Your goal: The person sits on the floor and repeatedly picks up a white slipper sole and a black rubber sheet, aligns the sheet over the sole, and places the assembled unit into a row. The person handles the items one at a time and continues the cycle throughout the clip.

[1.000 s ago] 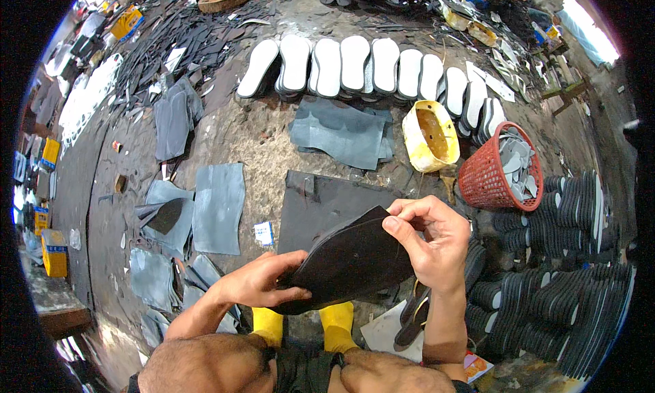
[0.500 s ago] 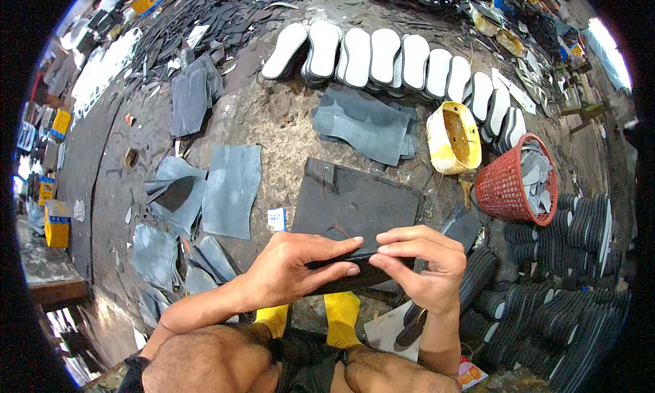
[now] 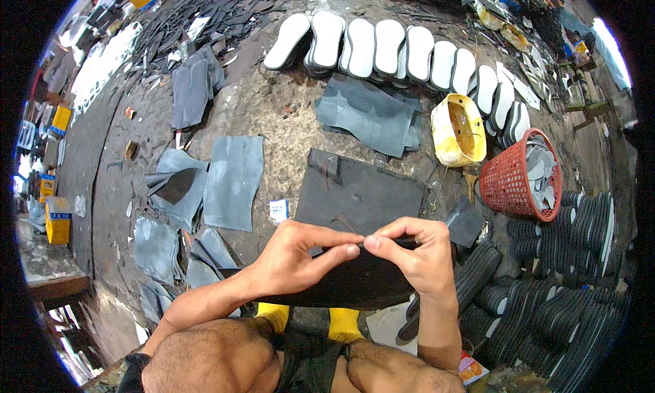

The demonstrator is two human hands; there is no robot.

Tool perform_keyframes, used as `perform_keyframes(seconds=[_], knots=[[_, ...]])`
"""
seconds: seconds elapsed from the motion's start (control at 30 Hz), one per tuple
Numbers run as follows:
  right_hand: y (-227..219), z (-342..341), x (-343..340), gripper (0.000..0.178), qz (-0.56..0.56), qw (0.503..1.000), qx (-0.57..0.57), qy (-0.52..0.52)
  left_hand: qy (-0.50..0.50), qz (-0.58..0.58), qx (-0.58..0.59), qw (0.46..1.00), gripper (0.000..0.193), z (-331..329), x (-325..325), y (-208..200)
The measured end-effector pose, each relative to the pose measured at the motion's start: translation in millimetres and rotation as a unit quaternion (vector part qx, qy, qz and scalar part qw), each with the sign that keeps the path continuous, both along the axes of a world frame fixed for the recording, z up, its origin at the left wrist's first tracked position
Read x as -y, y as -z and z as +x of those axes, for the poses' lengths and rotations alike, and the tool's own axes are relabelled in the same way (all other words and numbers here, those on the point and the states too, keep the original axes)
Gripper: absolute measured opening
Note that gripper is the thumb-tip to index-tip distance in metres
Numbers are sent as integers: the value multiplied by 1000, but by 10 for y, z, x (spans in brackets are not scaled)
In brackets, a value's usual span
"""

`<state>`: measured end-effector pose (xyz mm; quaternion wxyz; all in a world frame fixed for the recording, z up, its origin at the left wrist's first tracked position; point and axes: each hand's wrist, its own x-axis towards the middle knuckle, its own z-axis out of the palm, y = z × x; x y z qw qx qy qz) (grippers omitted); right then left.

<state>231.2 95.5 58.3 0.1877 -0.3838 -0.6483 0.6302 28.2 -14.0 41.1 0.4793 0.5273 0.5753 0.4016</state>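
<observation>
My left hand [image 3: 292, 258] and my right hand [image 3: 417, 258] come together just above my feet, thumbs and forefingers pinched at the upper edge of a black rubber-like sheet [image 3: 361, 284]. The sheet slopes down toward me from the fingertips, its dark face showing below the hands. Whether the fingers hold one layer or more cannot be made out. Just beyond the hands lies a flat dark grey slab [image 3: 361, 192], with a thin curved strip [image 3: 344, 222] on it, close to my fingertips.
Blue-grey sheets [image 3: 233, 181] lie on the left, more sheets [image 3: 368, 117] beyond the slab. White-topped soles [image 3: 389, 45] stand in a curved row at the back. A yellow tub [image 3: 440, 130], a red basket [image 3: 501, 185] of grey pieces and stacked dark soles [image 3: 546, 318] occupy the right.
My hands have drawn together until the fingertips nearly meet. More of the black sheet's face now shows below them, where before mostly a narrow edge showed. The view has shifted slightly.
</observation>
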Motion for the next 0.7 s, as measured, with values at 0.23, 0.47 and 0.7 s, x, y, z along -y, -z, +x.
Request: perform_keyframes(seconds=[0.23, 0.47, 0.7], knots=[[127, 277, -213, 93, -122, 991, -51, -33, -162, -149, 501, 837, 52, -206, -71, 229], [297, 324, -214, 124, -351, 904, -240, 51, -155, -223, 418, 867, 54, -233, 18, 263], [673, 216, 195, 96, -239, 931, -223, 161, -154, -223, 407, 872, 54, -189, 47, 259]])
